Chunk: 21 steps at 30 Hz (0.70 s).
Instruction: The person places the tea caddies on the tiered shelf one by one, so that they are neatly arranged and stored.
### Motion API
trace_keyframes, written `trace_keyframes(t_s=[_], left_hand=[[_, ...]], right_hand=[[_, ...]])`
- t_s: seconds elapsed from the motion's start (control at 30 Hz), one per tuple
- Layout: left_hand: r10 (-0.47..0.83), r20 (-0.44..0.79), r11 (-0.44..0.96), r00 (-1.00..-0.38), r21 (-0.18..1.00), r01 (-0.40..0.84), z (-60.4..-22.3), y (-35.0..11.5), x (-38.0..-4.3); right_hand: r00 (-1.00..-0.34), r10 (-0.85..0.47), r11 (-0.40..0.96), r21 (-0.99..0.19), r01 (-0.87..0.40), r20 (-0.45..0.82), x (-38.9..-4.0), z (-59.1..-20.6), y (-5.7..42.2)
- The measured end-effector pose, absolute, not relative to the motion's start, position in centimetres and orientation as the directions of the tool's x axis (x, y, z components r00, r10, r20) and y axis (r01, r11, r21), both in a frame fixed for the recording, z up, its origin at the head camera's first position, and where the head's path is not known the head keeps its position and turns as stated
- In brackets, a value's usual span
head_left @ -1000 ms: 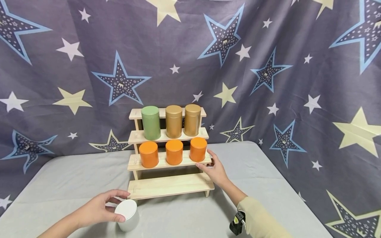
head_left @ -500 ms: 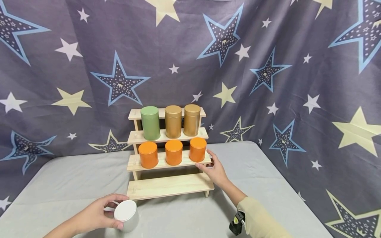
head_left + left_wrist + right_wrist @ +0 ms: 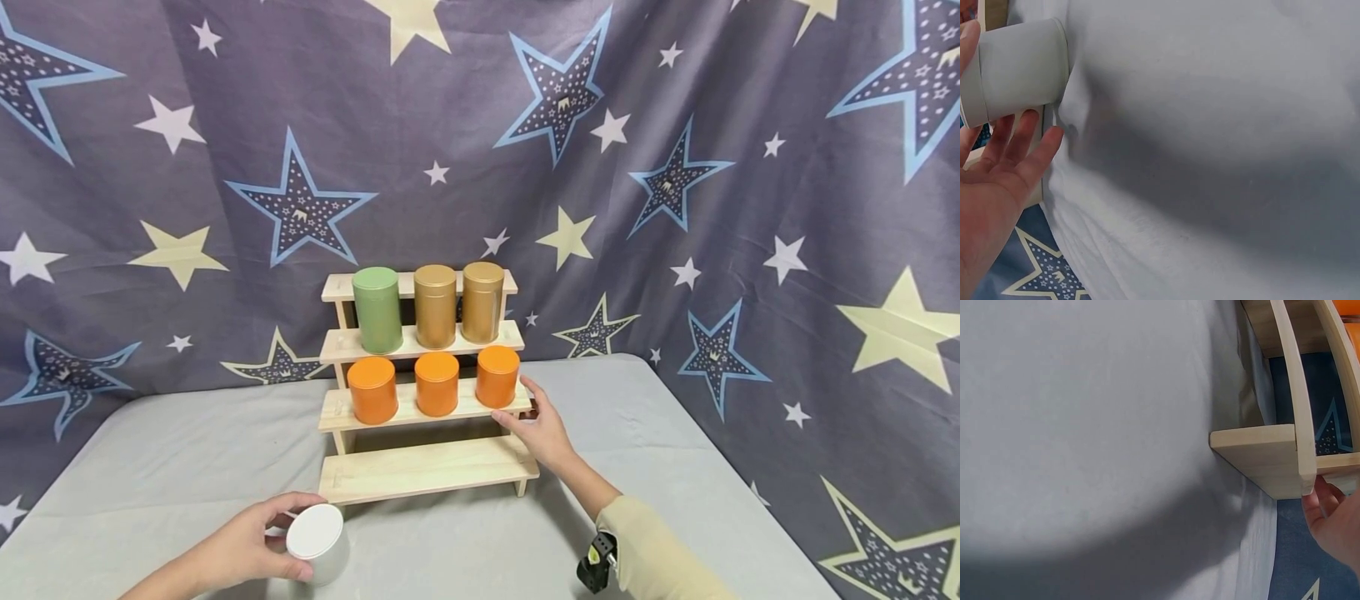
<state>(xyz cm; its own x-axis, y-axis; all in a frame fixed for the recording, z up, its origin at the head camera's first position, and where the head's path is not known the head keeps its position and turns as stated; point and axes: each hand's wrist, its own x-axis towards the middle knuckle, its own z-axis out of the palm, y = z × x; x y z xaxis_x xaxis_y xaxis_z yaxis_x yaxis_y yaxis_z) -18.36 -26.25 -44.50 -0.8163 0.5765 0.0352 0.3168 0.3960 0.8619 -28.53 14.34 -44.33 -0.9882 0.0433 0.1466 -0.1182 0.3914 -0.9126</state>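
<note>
My left hand holds a white lidded tin upright, just in front of the lower left corner of a stepped wooden display rack. In the left wrist view, thumb and fingers sit on opposite sides of the white tin near its lid. My right hand grips the right end of the rack's second step from the bottom, its thumb at the front edge and some fingers hidden behind. On that step stand three short orange tins. One green tin and two gold tins occupy the step above.
A grey cloth covers the surface under the rack. Behind it and to the right hangs a dark curtain printed with stars. A black wrist device shows at the right sleeve.
My left hand has shifted slightly around the white tin, its fingers now closer against it. The right hand stays on the rack, and the other tins keep their places.
</note>
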Motion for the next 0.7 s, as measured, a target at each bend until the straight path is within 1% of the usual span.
trace_keyframes(t_s=[0.27, 0.43, 0.7], left_hand=[[0.585, 0.071, 0.361, -0.808, 0.869, 0.338, -44.57, -26.12, -18.28], [0.588, 0.068, 0.373, -0.806, 0.861, 0.345, -44.41, -26.14, -18.41], [0.584, 0.112, 0.412, -0.804, 0.812, 0.413, -43.73, -26.14, -18.61]], right_hand=[[-0.988, 0.045, 0.389, -0.913, -0.120, 0.149, -28.75, -44.43, 14.45], [-0.987, 0.044, 0.401, -0.908, -0.121, 0.152, -28.77, -44.52, 14.45], [-0.988, 0.048, 0.391, -0.912, -0.120, 0.150, -28.64, -44.51, 14.38]])
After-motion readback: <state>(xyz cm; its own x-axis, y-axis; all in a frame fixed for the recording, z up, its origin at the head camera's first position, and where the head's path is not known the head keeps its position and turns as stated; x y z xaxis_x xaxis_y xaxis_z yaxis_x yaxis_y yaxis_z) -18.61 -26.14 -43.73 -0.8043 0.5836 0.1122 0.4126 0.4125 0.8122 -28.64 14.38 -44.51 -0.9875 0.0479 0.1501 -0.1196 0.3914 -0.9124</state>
